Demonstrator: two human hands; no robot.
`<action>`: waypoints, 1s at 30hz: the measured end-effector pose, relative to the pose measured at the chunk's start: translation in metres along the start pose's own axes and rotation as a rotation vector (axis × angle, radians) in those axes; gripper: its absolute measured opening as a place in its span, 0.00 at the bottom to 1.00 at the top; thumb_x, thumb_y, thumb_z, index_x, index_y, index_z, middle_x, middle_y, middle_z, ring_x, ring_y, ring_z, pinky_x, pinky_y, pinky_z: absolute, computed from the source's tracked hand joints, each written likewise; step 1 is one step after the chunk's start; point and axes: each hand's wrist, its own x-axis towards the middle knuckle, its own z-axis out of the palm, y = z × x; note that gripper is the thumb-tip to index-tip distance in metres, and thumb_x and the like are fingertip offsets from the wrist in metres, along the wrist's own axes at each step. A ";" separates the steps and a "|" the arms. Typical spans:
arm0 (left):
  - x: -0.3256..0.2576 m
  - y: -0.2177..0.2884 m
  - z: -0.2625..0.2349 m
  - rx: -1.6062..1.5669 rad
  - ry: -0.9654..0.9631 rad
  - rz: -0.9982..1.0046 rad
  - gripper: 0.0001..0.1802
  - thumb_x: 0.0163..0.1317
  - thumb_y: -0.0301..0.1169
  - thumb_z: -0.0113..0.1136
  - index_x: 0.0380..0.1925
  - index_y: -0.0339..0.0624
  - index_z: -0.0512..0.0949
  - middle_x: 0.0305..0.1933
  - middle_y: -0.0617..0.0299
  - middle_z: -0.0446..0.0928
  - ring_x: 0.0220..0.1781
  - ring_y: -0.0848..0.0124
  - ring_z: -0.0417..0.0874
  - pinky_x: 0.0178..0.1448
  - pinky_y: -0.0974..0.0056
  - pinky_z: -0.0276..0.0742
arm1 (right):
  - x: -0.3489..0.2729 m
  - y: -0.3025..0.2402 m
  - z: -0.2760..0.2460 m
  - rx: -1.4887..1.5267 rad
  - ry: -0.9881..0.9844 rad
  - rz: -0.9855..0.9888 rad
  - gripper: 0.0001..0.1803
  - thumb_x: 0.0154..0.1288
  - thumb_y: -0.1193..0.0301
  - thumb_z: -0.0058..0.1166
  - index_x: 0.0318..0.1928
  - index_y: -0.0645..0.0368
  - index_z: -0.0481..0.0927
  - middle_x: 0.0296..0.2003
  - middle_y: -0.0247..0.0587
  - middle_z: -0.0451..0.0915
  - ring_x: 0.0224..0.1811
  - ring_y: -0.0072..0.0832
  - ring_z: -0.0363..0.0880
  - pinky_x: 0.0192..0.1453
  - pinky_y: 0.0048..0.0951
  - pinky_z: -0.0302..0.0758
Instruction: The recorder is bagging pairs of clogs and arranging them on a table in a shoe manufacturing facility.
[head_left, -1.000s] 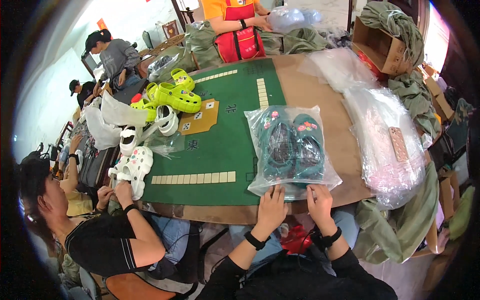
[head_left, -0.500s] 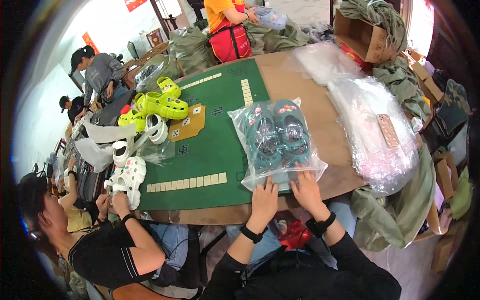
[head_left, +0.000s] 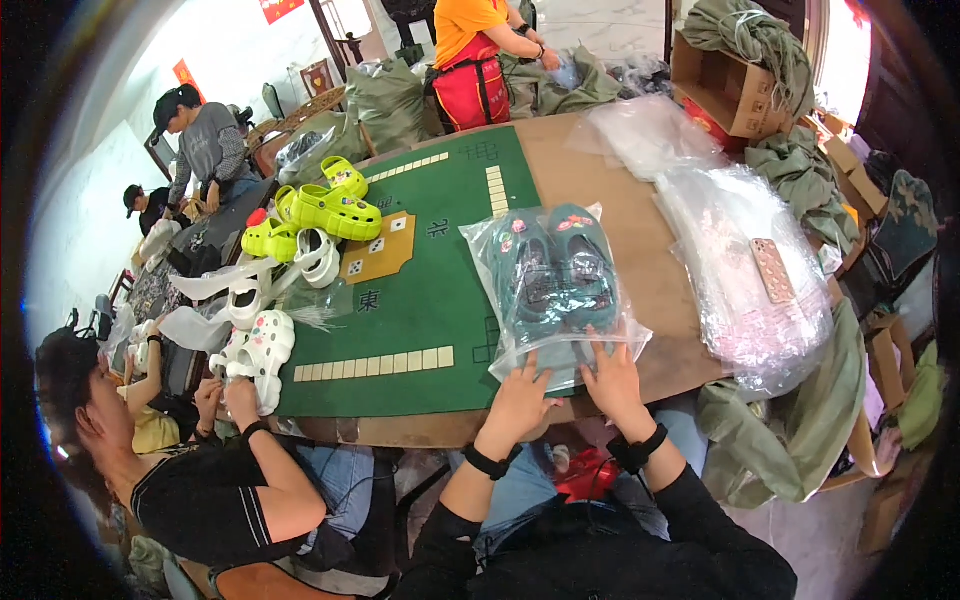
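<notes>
Where the green mat (head_left: 430, 290) met the bare brown table (head_left: 600, 180), near the front edge: one clear plastic bag (head_left: 555, 300), lying flat, with a pair of dark teal clogs (head_left: 555, 270) inside, toes pointing away, small charms on the uppers.

Left hand (head_left: 522, 392): laid palm down on the near edge of the bag, fingers spread flat, pressing rather than clasping; nothing enclosed.

Right hand (head_left: 610, 378): likewise flat on the bag's near edge, just beside the left, fingers extended over the plastic; no closed grip seen. Dark bands on both wrists, black sleeves behind.

To the right of the bag: heap of empty clear bags (head_left: 740, 270) spread over the table, with a pink phone (head_left: 772, 270) resting on top.

Far right corner: open cardboard box (head_left: 725, 85), olive cloth (head_left: 760, 40) draped over it.

On the mat, left part: lime green clogs (head_left: 325, 205) in a loose group, white clogs (head_left: 318, 255) just beside them, row of pale tiles (head_left: 375, 365) along the near side.

Left edge of table: white clog with charms (head_left: 258, 350), held by another person (head_left: 200, 480) in a black top, seated close by.

Far side: person in orange shirt and red apron (head_left: 475, 55), standing at the table; two more people (head_left: 205, 140) at the far left, well apart from the bag.
</notes>
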 end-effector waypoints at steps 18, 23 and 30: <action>-0.024 -0.005 -0.022 -0.009 0.121 -0.083 0.13 0.49 0.19 0.51 0.35 0.37 0.79 0.33 0.48 0.77 0.39 0.49 0.78 0.40 0.54 0.76 | -0.016 -0.008 -0.076 0.192 0.473 -0.198 0.18 0.56 0.75 0.57 0.49 0.61 0.76 0.44 0.52 0.76 0.38 0.45 0.76 0.41 0.39 0.75; -0.049 -0.030 -0.054 0.148 0.752 -0.203 0.10 0.52 0.20 0.52 0.34 0.40 0.78 0.35 0.54 0.76 0.46 0.55 0.75 0.55 0.58 0.65 | -0.021 0.004 -0.094 0.513 0.444 -0.049 0.03 0.55 0.79 0.57 0.32 0.64 0.79 0.33 0.46 0.79 0.37 0.38 0.77 0.42 0.32 0.73; -0.070 -0.095 -0.064 -0.314 1.078 -0.710 0.11 0.61 0.22 0.47 0.42 0.31 0.73 0.61 0.42 0.58 0.54 0.53 0.70 0.61 0.55 0.62 | 0.004 0.007 -0.075 0.410 0.286 -0.077 0.14 0.58 0.71 0.57 0.44 0.61 0.77 0.42 0.48 0.77 0.47 0.43 0.74 0.51 0.36 0.71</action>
